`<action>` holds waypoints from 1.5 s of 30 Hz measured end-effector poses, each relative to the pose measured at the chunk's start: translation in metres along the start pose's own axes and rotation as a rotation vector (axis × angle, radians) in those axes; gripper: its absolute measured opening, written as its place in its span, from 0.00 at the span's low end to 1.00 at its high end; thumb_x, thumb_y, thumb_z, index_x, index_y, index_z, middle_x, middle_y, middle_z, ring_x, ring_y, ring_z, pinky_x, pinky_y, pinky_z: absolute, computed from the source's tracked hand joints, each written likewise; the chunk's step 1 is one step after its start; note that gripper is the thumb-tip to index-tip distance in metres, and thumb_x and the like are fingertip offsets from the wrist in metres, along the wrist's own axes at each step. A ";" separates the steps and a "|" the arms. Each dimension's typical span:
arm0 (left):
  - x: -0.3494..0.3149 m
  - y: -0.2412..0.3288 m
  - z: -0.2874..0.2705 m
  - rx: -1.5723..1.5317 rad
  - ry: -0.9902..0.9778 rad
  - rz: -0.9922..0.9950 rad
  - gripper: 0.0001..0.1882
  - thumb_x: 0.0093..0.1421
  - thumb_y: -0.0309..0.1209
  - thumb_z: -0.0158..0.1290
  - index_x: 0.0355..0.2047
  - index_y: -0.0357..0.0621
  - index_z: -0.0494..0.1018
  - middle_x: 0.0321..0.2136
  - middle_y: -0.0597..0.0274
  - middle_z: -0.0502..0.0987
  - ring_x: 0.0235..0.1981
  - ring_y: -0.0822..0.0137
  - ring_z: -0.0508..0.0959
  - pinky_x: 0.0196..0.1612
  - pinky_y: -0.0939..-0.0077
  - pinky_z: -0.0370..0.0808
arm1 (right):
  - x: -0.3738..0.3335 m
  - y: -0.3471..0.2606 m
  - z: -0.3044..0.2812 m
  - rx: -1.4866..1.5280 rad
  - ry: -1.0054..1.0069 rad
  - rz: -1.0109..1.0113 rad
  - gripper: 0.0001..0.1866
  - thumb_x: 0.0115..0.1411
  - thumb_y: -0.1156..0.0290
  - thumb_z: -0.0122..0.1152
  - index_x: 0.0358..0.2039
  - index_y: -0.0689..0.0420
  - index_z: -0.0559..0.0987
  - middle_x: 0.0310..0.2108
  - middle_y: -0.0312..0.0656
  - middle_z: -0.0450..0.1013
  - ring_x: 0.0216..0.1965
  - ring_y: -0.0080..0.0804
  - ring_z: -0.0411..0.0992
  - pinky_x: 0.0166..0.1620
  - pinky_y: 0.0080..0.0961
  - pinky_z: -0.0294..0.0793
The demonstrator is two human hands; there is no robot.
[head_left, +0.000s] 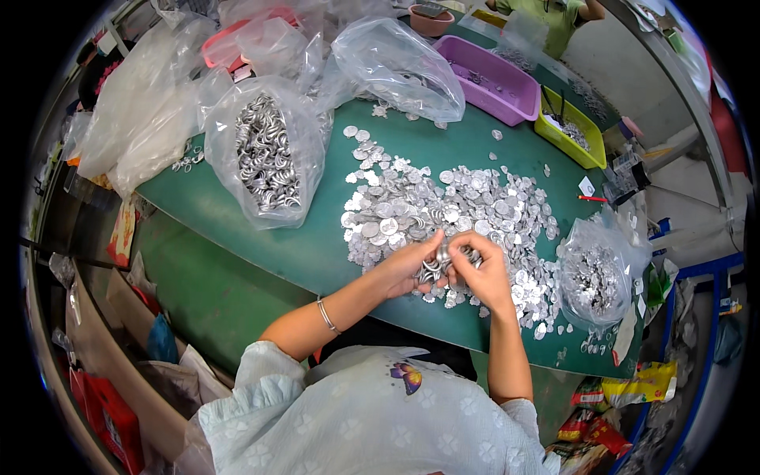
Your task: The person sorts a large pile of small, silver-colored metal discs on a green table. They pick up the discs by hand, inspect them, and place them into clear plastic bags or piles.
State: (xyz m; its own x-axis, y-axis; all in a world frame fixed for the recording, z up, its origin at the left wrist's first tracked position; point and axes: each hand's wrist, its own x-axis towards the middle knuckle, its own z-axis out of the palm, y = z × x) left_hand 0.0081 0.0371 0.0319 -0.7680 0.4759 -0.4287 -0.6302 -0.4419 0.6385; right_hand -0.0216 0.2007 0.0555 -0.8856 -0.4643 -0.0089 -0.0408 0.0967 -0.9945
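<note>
Both my hands meet over the front part of a broad heap of silver metal discs [483,198] on the green table. Several silver metal rings [431,271] lie cupped in my left hand [408,267], its fingers curled around them. My right hand [484,269] is closed beside it, thumb and fingers pinched at the rings [445,255]; the pinched piece is partly hidden by the fingers. To the left, a clear plastic bag [309,170] stands gaping, full of similar curved silver rings [269,154].
Another clear bag [388,59] lies at the back. A purple basin [495,91] and a yellow-green basket [582,142] stand at the back right. A bag of small silver pieces [594,277] sits on the right. A person [554,24] is across the table [237,252].
</note>
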 end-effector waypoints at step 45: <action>-0.027 0.005 -0.038 -0.771 0.283 0.538 0.07 0.60 0.33 0.51 0.35 0.44 0.69 0.29 0.57 0.74 0.36 0.63 0.75 0.30 0.72 0.74 | -0.031 0.003 0.027 -0.569 0.324 -0.507 0.06 0.50 0.81 0.60 0.31 0.63 0.77 0.32 0.45 0.73 0.35 0.41 0.69 0.43 0.32 0.65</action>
State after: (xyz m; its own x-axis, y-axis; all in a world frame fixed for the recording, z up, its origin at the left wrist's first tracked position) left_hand 0.0211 -0.0068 0.0218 -0.9104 -0.0898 -0.4039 -0.0126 -0.9697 0.2441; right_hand 0.0180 0.1911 0.0502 -0.7830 -0.3030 0.5433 -0.6216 0.4150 -0.6644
